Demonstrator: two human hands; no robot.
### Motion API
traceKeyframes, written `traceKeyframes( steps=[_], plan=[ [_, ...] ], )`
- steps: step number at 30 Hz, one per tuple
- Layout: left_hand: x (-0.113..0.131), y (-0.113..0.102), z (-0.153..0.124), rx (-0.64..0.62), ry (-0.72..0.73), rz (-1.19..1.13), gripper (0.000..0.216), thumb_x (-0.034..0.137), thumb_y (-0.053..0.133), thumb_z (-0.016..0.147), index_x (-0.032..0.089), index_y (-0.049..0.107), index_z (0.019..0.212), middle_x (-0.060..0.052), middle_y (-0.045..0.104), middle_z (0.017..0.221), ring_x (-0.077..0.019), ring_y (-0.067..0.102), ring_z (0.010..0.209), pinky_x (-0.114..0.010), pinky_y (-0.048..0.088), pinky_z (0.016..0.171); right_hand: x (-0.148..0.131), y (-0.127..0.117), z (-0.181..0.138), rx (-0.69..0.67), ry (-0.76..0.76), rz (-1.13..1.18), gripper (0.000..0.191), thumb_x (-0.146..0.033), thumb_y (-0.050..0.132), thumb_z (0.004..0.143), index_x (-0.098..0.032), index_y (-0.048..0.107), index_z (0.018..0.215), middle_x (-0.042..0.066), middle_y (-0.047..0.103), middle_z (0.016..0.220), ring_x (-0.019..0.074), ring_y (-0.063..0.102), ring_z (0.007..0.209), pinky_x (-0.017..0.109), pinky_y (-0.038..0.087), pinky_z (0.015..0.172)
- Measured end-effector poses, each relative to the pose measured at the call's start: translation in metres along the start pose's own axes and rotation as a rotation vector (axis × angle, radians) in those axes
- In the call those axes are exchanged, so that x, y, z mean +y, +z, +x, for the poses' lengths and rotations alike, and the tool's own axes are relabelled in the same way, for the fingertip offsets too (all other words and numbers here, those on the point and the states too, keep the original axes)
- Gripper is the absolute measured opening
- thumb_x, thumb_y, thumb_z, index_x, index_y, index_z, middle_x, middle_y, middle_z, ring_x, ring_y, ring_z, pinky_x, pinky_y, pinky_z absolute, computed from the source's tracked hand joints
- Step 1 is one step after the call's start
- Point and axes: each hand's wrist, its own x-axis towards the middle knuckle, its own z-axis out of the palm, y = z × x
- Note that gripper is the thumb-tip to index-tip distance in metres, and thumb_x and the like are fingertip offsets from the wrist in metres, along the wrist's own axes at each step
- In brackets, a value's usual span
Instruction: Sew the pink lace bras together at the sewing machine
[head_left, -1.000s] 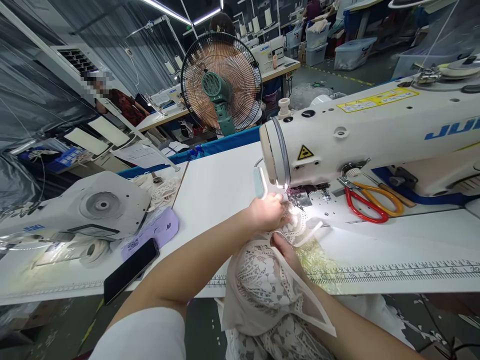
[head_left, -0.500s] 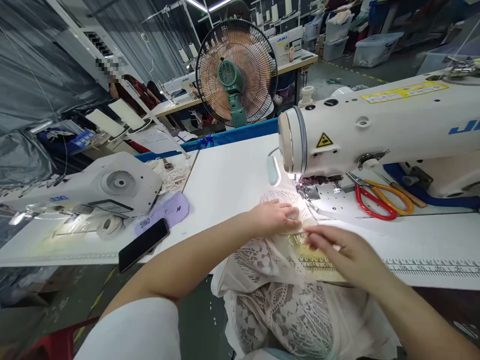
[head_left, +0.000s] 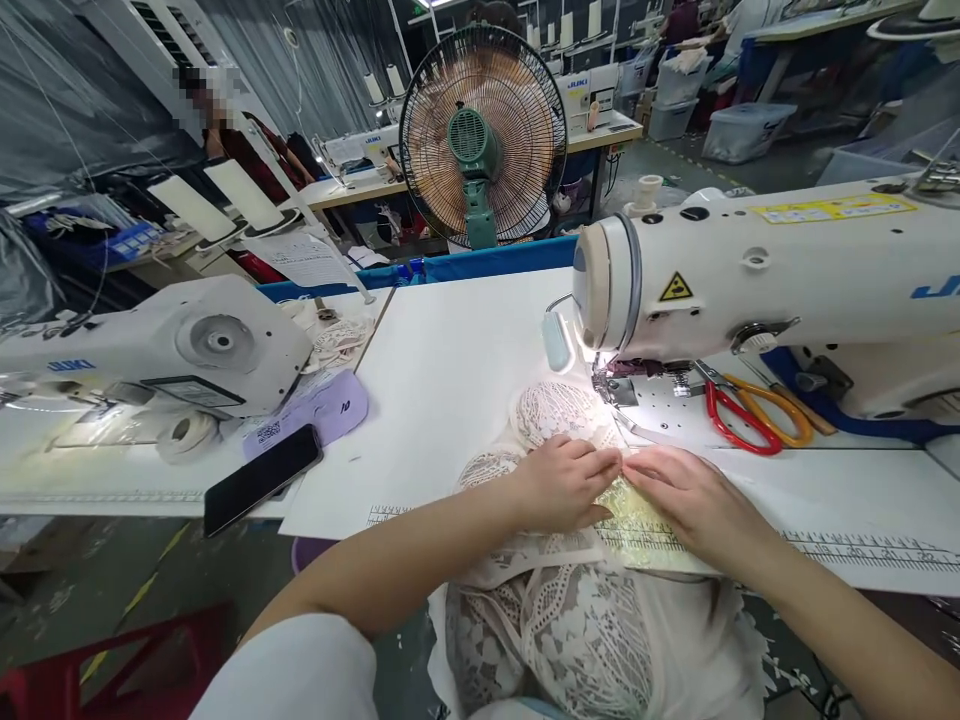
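Observation:
A cream lace bra (head_left: 559,412) lies partly under the presser foot of the white sewing machine (head_left: 697,275), one rounded cup on the table. More of its lace hangs over the table edge into my lap. In front of the needle, my left hand (head_left: 562,482) is closed on the fabric edge, fingertips pinched together. My right hand (head_left: 686,490) meets it from the right, thumb and fingers pinching the same edge. The fingertips almost touch, and the exact fold between them is hidden. Under my hands is a yellowish patch on the table with a printed ruler (head_left: 862,548).
Red-handled scissors (head_left: 742,418) and orange-handled scissors (head_left: 787,412) lie right of the needle. To the left are a phone (head_left: 262,480), a purple pattern piece (head_left: 341,408) and a second sewing machine (head_left: 217,345). A large fan (head_left: 482,140) stands behind the table; a person (head_left: 259,160) is beyond.
My left hand has come back from the cup towards me, and its fingers now meet my right hand's at the fabric edge. More of the cup shows. The view has shifted slightly.

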Motion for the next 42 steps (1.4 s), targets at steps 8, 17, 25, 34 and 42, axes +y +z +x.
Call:
traceKeyframes(
  steps=[8, 17, 25, 34, 42],
  plan=[
    [-0.021, 0.004, 0.002, 0.074, 0.076, -0.01, 0.049, 0.044, 0.036, 0.093, 0.012, 0.05, 0.128, -0.006, 0.048, 0.137, -0.0231, 0.049, 0.108, -0.036, 0.038, 0.086, -0.003, 0.008, 0.003, 0.017, 0.029, -0.073, 0.039, -0.007, 0.037, 0.084, -0.017, 0.06, 0.114, 0.009, 0.064, 0.111, 0.0241, 0.054, 0.107, 0.041, 0.049, 0.086],
    [-0.047, 0.009, 0.007, 0.146, 0.141, -0.041, 0.043, 0.039, 0.041, 0.091, 0.012, 0.057, 0.12, -0.005, 0.054, 0.131, -0.0228, 0.05, 0.101, -0.036, 0.04, 0.084, -0.006, 0.012, 0.014, 0.042, 0.067, -0.136, 0.038, -0.006, 0.035, 0.085, -0.016, 0.061, 0.111, 0.008, 0.066, 0.11, 0.0225, 0.056, 0.105, 0.04, 0.05, 0.086],
    [-0.069, 0.014, 0.015, 0.21, 0.192, -0.073, 0.043, 0.037, 0.044, 0.089, 0.011, 0.057, 0.121, -0.007, 0.056, 0.128, -0.0239, 0.052, 0.099, -0.037, 0.042, 0.085, -0.004, 0.017, 0.027, 0.045, 0.079, -0.236, 0.038, -0.004, 0.037, 0.08, -0.015, 0.063, 0.105, 0.007, 0.065, 0.113, 0.0234, 0.055, 0.105, 0.038, 0.048, 0.085],
    [-0.088, 0.013, 0.024, 0.197, 0.198, -0.086, 0.04, 0.036, 0.043, 0.09, 0.014, 0.061, 0.118, -0.007, 0.058, 0.127, -0.0243, 0.053, 0.102, -0.038, 0.043, 0.088, -0.016, 0.025, 0.04, 0.042, 0.159, -0.394, 0.039, -0.002, 0.036, 0.078, -0.009, 0.063, 0.105, 0.01, 0.063, 0.117, 0.023, 0.056, 0.092, 0.035, 0.046, 0.077],
    [-0.096, 0.011, 0.026, 0.201, 0.196, -0.094, 0.036, 0.033, 0.042, 0.092, 0.015, 0.061, 0.117, -0.008, 0.058, 0.125, -0.0225, 0.053, 0.103, -0.036, 0.045, 0.085, -0.016, 0.033, 0.035, 0.086, 0.223, -0.309, 0.037, -0.01, 0.038, 0.083, -0.006, 0.061, 0.113, 0.011, 0.062, 0.119, 0.0239, 0.054, 0.096, 0.035, 0.048, 0.081]
  ],
)
